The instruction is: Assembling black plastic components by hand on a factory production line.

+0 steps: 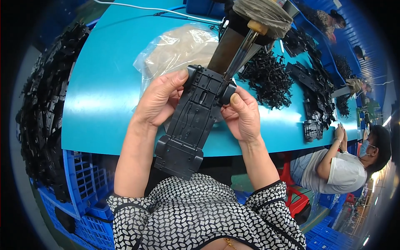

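Note:
A long black moulded plastic chassis (193,121) hangs tilted over the front edge of the turquoise table, its far end up against a bench machine with a steel rod (242,54). My left hand (160,100) is closed on its far left corner, the thumb on top. Across from it, my right hand (243,114) pinches the rounded lug on the far right side. The fingers under the part are hidden. Beige cloth (266,18) wraps the machine's upper end. Whether the rod touches the chassis I cannot tell.
A clear plastic bag (179,50) lies behind my left hand. Small black parts (268,79) are heaped right of the machine, with more black chassis (312,104) beyond. Black parts (46,108) fill a blue crate (85,179) at left. A masked person (341,171) sits at right.

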`<control>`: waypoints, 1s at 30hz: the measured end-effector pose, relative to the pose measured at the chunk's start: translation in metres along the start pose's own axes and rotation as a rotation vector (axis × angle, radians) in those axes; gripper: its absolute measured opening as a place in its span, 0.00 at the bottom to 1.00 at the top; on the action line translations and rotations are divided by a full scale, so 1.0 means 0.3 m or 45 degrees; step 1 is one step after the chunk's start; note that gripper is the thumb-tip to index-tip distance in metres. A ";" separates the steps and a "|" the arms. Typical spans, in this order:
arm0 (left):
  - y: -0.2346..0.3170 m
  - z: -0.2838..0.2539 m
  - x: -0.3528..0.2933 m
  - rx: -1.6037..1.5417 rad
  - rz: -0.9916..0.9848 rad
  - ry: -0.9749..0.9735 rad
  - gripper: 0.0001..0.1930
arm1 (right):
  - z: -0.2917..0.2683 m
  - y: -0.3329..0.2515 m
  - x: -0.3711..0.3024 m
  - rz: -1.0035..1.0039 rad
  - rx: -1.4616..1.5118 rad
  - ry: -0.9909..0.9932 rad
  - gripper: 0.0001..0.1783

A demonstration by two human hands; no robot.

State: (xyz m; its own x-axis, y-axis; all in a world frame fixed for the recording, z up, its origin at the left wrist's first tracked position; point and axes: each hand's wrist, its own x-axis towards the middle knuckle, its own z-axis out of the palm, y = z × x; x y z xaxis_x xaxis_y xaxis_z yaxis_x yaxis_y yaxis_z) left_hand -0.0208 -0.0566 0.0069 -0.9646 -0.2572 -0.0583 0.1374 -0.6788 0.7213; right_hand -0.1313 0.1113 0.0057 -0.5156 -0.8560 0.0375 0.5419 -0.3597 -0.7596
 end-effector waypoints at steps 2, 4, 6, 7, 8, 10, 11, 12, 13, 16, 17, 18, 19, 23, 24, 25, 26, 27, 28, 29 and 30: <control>-0.001 0.003 0.000 0.003 0.003 0.020 0.17 | -0.001 0.000 0.000 0.000 0.003 0.005 0.22; 0.000 0.004 0.000 0.008 0.007 0.041 0.17 | -0.004 0.003 0.003 0.000 0.004 -0.001 0.22; 0.001 0.005 0.003 -0.016 -0.007 0.025 0.17 | -0.004 0.001 0.003 -0.004 -0.004 0.009 0.22; 0.001 0.004 0.006 -0.016 -0.007 0.026 0.17 | -0.003 0.000 0.003 -0.009 -0.012 0.017 0.22; 0.000 0.002 0.008 -0.015 -0.007 0.026 0.16 | -0.002 -0.001 0.002 -0.009 -0.011 0.017 0.22; 0.001 0.003 0.008 -0.013 -0.007 0.028 0.16 | 0.000 -0.002 0.002 -0.023 -0.013 0.015 0.22; 0.002 0.005 0.007 -0.009 -0.001 0.022 0.16 | 0.000 -0.002 0.002 -0.023 -0.011 0.014 0.22; 0.003 0.007 0.006 -0.005 0.006 0.017 0.15 | 0.001 -0.002 0.001 -0.024 -0.008 0.010 0.22; 0.004 0.009 0.006 -0.002 0.007 0.018 0.15 | 0.001 -0.003 0.001 -0.026 -0.004 0.005 0.22; -0.006 -0.002 0.010 -0.035 0.000 0.019 0.15 | -0.005 0.004 0.003 -0.037 -0.004 0.003 0.22; -0.010 -0.003 0.013 -0.019 -0.004 0.041 0.15 | -0.004 0.004 0.002 -0.037 -0.003 0.001 0.22; -0.012 -0.002 0.015 -0.005 -0.007 0.063 0.15 | -0.004 0.004 0.000 -0.047 -0.005 0.008 0.22; -0.012 0.004 0.014 -0.004 -0.006 0.063 0.15 | -0.004 0.004 -0.001 -0.058 -0.007 0.016 0.22; -0.008 0.010 0.010 0.008 0.003 0.084 0.15 | -0.006 0.005 0.000 -0.052 -0.010 0.005 0.22; -0.009 0.007 0.010 0.003 0.002 0.081 0.15 | -0.005 0.005 0.001 -0.057 -0.009 0.000 0.22; -0.009 0.006 0.010 0.004 0.002 0.082 0.15 | -0.004 0.007 0.002 -0.061 -0.008 -0.005 0.22; -0.008 0.007 0.012 0.001 0.002 0.076 0.15 | -0.004 0.006 0.002 -0.063 -0.008 -0.003 0.22; -0.008 0.007 0.013 -0.001 0.003 0.071 0.15 | -0.005 0.007 0.003 -0.075 -0.014 -0.008 0.22; -0.006 0.006 0.013 -0.001 0.001 0.069 0.15 | -0.005 0.007 0.003 -0.087 -0.020 -0.012 0.22; -0.004 0.004 0.012 -0.014 0.002 0.042 0.15 | -0.006 0.007 0.003 -0.087 -0.019 -0.012 0.22; -0.002 0.003 0.012 -0.027 0.003 0.016 0.15 | -0.006 0.007 0.003 -0.089 -0.020 -0.010 0.22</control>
State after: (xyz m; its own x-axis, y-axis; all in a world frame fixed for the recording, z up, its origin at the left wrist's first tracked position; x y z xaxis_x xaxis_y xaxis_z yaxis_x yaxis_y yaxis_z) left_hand -0.0245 -0.0565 0.0069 -0.9615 -0.2672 -0.0650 0.1446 -0.6925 0.7068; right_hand -0.1319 0.1104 0.0029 -0.5462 -0.8322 0.0959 0.4945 -0.4127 -0.7650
